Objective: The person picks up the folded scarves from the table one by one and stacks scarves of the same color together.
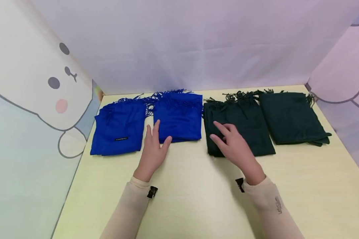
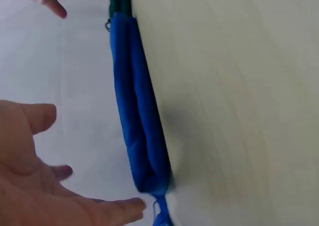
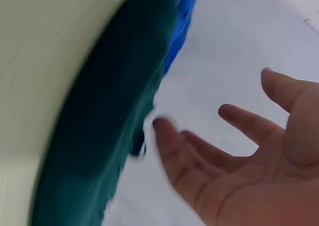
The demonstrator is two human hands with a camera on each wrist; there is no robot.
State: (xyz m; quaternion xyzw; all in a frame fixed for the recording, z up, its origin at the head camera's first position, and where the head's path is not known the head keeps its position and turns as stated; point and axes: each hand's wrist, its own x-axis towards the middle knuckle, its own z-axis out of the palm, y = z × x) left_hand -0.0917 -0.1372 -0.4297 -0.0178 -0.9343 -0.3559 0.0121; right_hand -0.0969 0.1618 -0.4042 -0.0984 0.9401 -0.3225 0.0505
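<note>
Two folded blue scarves with fringes lie on the left half of the table: one with a small black label, and a second blue scarf beside it. To their right are two folded dark green scarves, the inner green scarf and the outer green scarf. My left hand hovers near the second blue scarf's front left corner, fingers spread and holding nothing. Over the inner green scarf, my right hand has its fingers extended and nothing in its grasp. The wrist views show both palms bare.
The pale wooden table extends in front of the scarves. A plain white cloth backdrop rises behind its far edge. Cartoon-printed panels flank the table on both sides. Black straps circle both sleeved wrists.
</note>
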